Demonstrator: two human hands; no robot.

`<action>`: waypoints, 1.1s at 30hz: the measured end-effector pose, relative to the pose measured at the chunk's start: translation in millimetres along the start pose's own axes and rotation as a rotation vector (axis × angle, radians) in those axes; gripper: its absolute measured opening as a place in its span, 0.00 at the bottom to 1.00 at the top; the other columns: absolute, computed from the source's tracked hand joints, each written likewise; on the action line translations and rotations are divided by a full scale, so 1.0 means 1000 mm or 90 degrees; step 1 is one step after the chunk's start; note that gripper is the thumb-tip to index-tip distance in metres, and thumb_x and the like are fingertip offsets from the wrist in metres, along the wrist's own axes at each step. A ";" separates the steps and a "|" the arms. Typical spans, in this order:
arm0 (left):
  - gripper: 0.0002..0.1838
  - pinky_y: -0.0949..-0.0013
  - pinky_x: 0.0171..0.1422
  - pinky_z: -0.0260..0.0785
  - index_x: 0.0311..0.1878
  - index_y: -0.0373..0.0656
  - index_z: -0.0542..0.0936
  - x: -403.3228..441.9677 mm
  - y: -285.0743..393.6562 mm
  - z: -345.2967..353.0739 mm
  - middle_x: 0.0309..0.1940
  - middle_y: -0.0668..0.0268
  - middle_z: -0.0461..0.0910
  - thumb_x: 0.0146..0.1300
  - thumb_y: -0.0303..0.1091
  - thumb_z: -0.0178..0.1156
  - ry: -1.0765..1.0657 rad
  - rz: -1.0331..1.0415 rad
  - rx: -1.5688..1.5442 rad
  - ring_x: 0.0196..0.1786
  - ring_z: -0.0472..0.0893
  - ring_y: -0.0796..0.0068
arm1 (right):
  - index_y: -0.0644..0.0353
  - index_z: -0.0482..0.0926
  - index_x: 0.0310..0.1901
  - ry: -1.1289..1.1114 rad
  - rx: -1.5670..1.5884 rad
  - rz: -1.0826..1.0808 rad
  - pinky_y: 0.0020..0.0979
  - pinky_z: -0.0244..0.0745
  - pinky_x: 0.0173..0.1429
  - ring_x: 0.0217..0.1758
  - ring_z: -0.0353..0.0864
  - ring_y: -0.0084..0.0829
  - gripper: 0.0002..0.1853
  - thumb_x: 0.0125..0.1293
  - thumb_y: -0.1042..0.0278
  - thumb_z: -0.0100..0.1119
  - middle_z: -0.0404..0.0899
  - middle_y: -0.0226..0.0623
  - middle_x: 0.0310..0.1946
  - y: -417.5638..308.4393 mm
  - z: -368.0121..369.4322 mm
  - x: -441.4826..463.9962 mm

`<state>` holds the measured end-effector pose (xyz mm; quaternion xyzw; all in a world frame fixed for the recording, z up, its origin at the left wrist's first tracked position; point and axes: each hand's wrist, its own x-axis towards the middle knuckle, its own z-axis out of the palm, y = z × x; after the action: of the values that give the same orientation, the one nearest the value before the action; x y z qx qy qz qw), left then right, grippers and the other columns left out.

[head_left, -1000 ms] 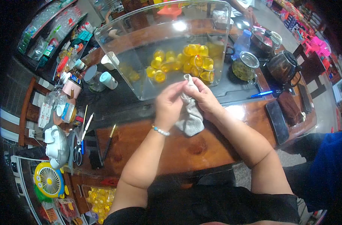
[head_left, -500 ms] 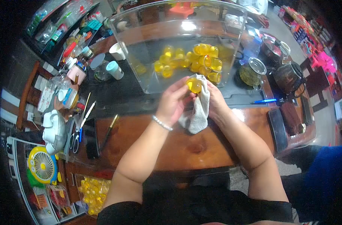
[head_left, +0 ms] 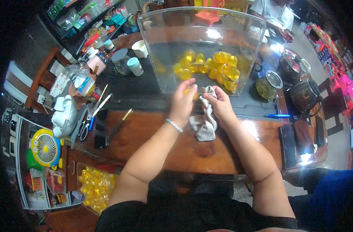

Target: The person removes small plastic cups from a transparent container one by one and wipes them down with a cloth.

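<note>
My left hand, with a beaded bracelet at the wrist, is closed around a translucent yellow ball, mostly hidden by the fingers. A whitish cloth hangs from my right hand, pinched between thumb and fingers, its lower end draping toward the wooden table. A small gap separates the two hands. Just beyond them stands a large clear plastic bin. Several similar yellow balls lie in it, bunched toward the near right.
Lower left, a container of more yellow balls sits beside a yellow toy-like fan. Scissors and pens lie on the left. To the right are a glass pot, a dark kettle and a blue pen. Another person is at the back.
My left hand has drawn the yellow ball away from the cloth, and the hands are now apart. The cloth stays in my right hand. The whole view has shifted slightly.
</note>
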<state>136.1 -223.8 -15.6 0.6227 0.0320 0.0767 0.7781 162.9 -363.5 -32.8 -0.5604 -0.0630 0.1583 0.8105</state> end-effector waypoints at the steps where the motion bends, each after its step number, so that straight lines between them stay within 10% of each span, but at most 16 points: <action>1: 0.17 0.81 0.38 0.67 0.56 0.45 0.73 -0.002 0.003 0.000 0.42 0.74 0.74 0.67 0.40 0.55 0.025 0.027 0.027 0.39 0.73 0.85 | 0.61 0.75 0.44 0.002 -0.003 0.008 0.23 0.72 0.40 0.36 0.76 0.21 0.09 0.62 0.74 0.57 0.78 0.31 0.35 -0.003 0.001 -0.002; 10: 0.11 0.66 0.46 0.68 0.39 0.41 0.79 -0.102 0.098 -0.106 0.35 0.62 0.75 0.52 0.28 0.66 0.052 0.473 0.748 0.40 0.75 0.64 | 0.60 0.75 0.41 -0.054 -0.047 -0.016 0.22 0.71 0.38 0.34 0.75 0.17 0.06 0.64 0.72 0.57 0.78 0.27 0.33 0.004 0.001 0.000; 20: 0.20 0.58 0.48 0.72 0.42 0.34 0.80 -0.446 0.040 -0.510 0.40 0.51 0.82 0.62 0.45 0.58 0.968 -0.209 1.036 0.42 0.81 0.52 | 0.60 0.75 0.41 -0.084 -0.066 -0.030 0.21 0.70 0.38 0.33 0.74 0.16 0.04 0.65 0.72 0.56 0.77 0.26 0.31 0.002 0.003 -0.003; 23: 0.30 0.52 0.50 0.70 0.45 0.34 0.78 -0.506 0.018 -0.503 0.44 0.46 0.80 0.63 0.57 0.50 1.105 -0.570 0.889 0.46 0.79 0.46 | 0.60 0.75 0.41 -0.083 -0.054 -0.036 0.22 0.70 0.38 0.34 0.74 0.17 0.05 0.65 0.72 0.56 0.78 0.27 0.32 0.006 0.001 0.000; 33: 0.36 0.51 0.55 0.68 0.64 0.42 0.66 -0.487 -0.016 -0.458 0.56 0.45 0.72 0.61 0.60 0.52 1.173 -0.360 0.747 0.53 0.76 0.45 | 0.61 0.76 0.43 -0.069 -0.102 -0.046 0.24 0.72 0.40 0.34 0.76 0.19 0.09 0.61 0.71 0.59 0.79 0.30 0.33 0.006 0.001 0.000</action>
<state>-409.7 137.2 -155.1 0.5687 0.7647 0.3010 0.0345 161.2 -361.2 -38.0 -0.6115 -0.1395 0.1538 0.7635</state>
